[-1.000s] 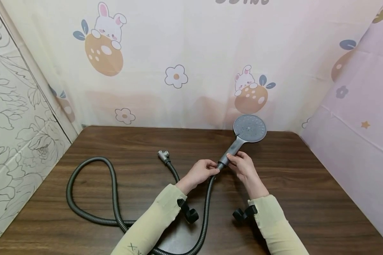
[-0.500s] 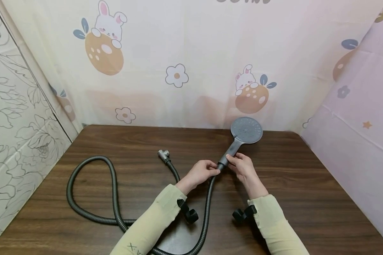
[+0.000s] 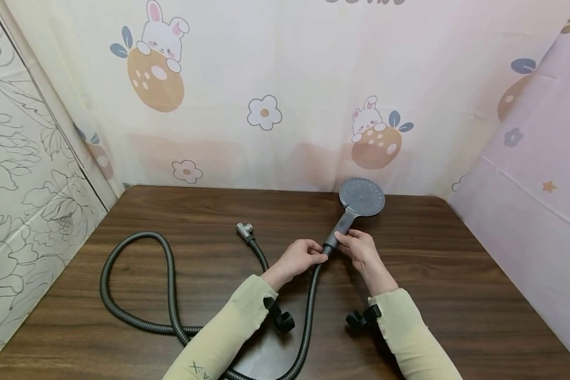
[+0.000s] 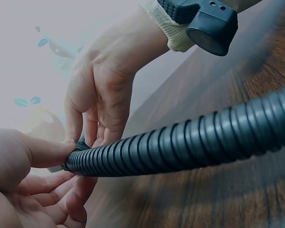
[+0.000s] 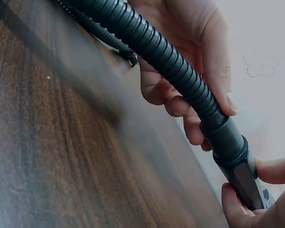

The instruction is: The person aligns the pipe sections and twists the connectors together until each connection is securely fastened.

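Observation:
A grey handheld shower head (image 3: 362,197) points up and to the right near the table's back edge, its round nozzle face showing. My right hand (image 3: 364,257) pinches the lower part of its handle between thumb and fingers. Just below, my left hand (image 3: 296,260) grips the connector (image 5: 228,138) at the end of a dark ribbed shower hose (image 3: 309,311). In the right wrist view the connector meets the handle's end. From the left wrist, the hose (image 4: 180,147) runs away to the right, and the joint is mostly hidden by fingers.
On the brown wooden table (image 3: 456,295), the hose's loop (image 3: 105,285) lies at the left. Its other end, a metal elbow fitting (image 3: 244,232), rests behind my left hand. A patterned cloth (image 3: 304,68) hangs behind the table.
The shower head has tilted slightly down and to the left, its face turning a little. Both hands keep their hold and have hardly moved.

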`<state>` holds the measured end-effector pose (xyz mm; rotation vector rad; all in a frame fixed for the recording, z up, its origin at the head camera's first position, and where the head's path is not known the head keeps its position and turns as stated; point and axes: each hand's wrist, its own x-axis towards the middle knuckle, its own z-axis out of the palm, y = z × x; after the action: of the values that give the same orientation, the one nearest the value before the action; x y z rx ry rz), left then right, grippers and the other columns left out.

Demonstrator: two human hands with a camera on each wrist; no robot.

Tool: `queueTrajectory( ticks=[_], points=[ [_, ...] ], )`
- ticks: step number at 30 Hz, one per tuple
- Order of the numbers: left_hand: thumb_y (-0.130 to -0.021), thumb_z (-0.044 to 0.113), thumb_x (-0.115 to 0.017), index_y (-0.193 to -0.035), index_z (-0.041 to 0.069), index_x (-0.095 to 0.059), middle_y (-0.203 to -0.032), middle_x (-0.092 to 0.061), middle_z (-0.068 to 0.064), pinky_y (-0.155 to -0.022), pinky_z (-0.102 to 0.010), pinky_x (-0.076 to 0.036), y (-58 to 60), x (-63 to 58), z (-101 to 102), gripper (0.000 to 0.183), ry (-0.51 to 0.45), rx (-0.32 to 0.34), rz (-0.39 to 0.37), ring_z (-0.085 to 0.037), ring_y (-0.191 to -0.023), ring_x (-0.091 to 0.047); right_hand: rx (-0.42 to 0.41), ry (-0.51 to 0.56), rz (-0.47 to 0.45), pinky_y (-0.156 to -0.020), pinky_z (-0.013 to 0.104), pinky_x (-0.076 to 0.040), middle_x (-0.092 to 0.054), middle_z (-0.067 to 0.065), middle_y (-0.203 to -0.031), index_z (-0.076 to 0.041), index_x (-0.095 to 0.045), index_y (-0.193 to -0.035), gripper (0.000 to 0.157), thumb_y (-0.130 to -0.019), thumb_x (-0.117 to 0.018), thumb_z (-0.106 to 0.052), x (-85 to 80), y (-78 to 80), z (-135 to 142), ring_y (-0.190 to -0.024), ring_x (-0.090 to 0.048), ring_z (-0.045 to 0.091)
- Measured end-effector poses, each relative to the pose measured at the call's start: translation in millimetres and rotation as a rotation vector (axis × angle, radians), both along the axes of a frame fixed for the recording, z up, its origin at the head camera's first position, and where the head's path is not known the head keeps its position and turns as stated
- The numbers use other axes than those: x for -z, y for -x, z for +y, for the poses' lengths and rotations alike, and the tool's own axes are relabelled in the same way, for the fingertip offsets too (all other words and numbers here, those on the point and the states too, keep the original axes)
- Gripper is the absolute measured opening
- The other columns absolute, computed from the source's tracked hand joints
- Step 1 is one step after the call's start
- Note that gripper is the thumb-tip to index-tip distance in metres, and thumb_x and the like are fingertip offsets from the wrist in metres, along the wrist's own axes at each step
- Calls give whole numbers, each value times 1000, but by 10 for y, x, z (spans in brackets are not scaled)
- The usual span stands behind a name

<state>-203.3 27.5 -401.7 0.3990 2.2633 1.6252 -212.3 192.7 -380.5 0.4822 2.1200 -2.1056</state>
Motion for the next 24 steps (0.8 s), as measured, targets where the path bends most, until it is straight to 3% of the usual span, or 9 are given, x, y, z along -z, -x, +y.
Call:
queueTrajectory(
  ticks=[12,17,24],
  points=[
    [-82,18,-68,-99,3,-64,-85,-65,-5,-58,-22,-43,3,27,-4,23,6,1,-23,-15,-73,-57,-13,-94,5,-80,19,-48,-42,25,-128,14,-32,-133,54,-89,-56,-9,50,26,4,-76,-55,0],
    [-81,19,-68,-97,3,-65,-84,-65,-5,-57,-23,-42,11,63,-7,23,11,10,-22,-16,-73,-57,-34,-124,-6,-83,22,-48,-40,27,-130,15,-33,-132,54,-90,-55,-10,72,31,12,-83,-56,5],
    [-81,19,-69,-96,2,-64,-84,-66,-5,-57,-23,-42,0,54,-3,23,21,8,-27,-15,-72,-57,-57,-154,-18,-76,19,-48,-43,27,-127,16,-37,-128,51,-90,-55,-12,106,37,13,-79,-57,4]
  ],
)
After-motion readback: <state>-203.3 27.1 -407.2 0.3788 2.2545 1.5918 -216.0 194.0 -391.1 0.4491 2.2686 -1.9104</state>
